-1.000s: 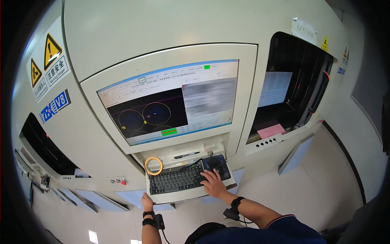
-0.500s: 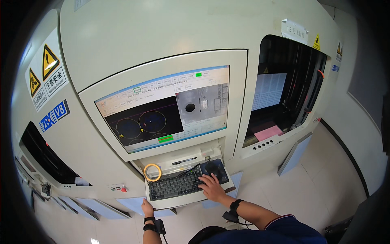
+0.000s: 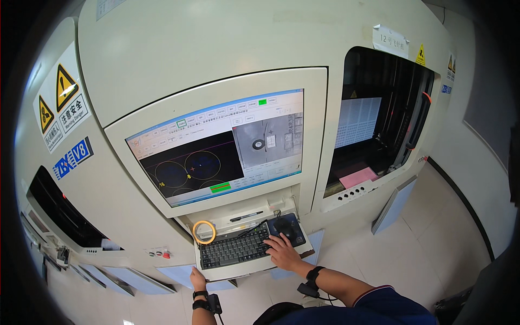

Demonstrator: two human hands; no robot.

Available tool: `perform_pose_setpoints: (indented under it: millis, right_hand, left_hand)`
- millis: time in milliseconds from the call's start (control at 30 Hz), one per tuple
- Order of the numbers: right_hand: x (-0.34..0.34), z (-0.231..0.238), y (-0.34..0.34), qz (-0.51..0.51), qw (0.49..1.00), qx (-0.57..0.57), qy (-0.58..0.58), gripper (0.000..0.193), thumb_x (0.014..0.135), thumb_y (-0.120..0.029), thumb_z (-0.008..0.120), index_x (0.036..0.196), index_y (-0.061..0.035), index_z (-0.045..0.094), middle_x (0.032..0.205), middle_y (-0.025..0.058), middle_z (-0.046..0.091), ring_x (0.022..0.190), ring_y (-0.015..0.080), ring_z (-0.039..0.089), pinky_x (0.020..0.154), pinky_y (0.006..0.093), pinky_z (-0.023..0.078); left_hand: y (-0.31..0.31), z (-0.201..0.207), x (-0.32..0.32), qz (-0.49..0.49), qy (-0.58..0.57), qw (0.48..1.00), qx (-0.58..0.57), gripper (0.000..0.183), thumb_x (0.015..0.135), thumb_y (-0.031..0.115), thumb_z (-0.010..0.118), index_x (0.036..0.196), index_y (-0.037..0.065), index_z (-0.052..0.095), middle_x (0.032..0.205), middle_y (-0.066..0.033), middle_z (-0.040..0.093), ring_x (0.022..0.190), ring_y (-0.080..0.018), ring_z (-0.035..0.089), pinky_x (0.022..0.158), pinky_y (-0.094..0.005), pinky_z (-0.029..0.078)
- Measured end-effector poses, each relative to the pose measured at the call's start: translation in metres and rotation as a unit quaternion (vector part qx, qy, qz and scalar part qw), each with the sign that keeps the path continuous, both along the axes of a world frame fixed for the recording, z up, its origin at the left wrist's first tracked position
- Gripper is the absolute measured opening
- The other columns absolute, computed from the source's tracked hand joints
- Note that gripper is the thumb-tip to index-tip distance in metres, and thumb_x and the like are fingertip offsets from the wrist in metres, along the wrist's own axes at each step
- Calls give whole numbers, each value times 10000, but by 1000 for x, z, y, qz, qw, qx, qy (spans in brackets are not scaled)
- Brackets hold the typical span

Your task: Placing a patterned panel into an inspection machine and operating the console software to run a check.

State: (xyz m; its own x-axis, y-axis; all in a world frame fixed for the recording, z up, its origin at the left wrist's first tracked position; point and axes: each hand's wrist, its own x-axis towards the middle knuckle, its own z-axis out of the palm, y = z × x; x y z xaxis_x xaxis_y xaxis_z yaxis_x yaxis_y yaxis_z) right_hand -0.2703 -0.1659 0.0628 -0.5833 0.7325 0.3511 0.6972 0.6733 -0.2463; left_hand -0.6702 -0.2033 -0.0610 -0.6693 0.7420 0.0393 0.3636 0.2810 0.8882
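My right hand (image 3: pixel 283 253) rests over the right end of a black keyboard (image 3: pixel 234 249), fingers spread and fingertips on its keys. Just beyond those fingers a black mouse (image 3: pixel 283 224) sits on a dark mouse pad (image 3: pixel 295 232). My left hand (image 3: pixel 197 279) is closed at the front left corner of the pull-out keyboard tray (image 3: pixel 246 269), thumb up against its edge; the other fingers are mostly hidden. Above the tray, a monitor (image 3: pixel 216 143) set into the machine shows yellow circles on black and a grey camera picture.
A yellow-orange tape ring (image 3: pixel 204 232) and a pen (image 3: pixel 246 216) lie behind the keyboard. Right of the monitor, a dark machine window (image 3: pixel 374 119) has a pink sheet (image 3: pixel 358 177) at its bottom. A red button (image 3: pixel 166 254) sticks out left of the tray. Panels (image 3: pixel 394 206) lean below.
In the monitor's grey camera picture, the solid dark round spot has become a dark ring with a light centre, slightly further right. Both hands stay almost where they were.
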Motion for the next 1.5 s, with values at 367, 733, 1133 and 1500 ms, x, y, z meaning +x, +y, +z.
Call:
perform_pose_setpoints:
  millis: [367, 733, 1133, 1500]
  right_hand:
    - [0, 0, 0, 2, 1000, 12, 19, 271, 827, -231, 520, 1027, -59, 581, 1385, 109, 377, 1322, 260, 292, 1113, 499, 148]
    - [-8, 7, 0, -64, 998, 15, -12, 571, 898, -506, 437, 1231, -52, 535, 1456, 163, 259, 1385, 314, 145, 1120, 499, 88]
    - [-5, 5, -3, -57, 997, 33, 27, 387, 890, -383, 505, 1101, -60, 549, 1379, 118, 366, 1348, 268, 248, 1120, 489, 111]
    - [-3, -4, 0, -33, 995, 51, 75, 167, 867, -240, 565, 931, -96, 513, 1270, 86, 455, 1274, 261, 349, 1097, 492, 183]
  left_hand:
    - [-4, 16, 9, 3, 41, 999, -18, 601, 971, 383, 319, 793, -125, 586, 706, -268, 610, 645, -376, 561, 640, -447, 421]
    - [-3, 11, 8, 7, 27, 1000, -8, 593, 969, 379, 314, 840, -126, 598, 764, -283, 622, 704, -402, 585, 677, -437, 439]
    - [-6, 19, 14, 7, 28, 1000, -13, 585, 969, 374, 313, 770, -107, 581, 671, -251, 593, 619, -364, 551, 625, -450, 419]
    - [-91, 118, 3, 21, -335, 931, 144, 429, 912, 571, 362, 957, 186, 547, 1124, -12, 559, 1072, -163, 479, 880, -451, 344]
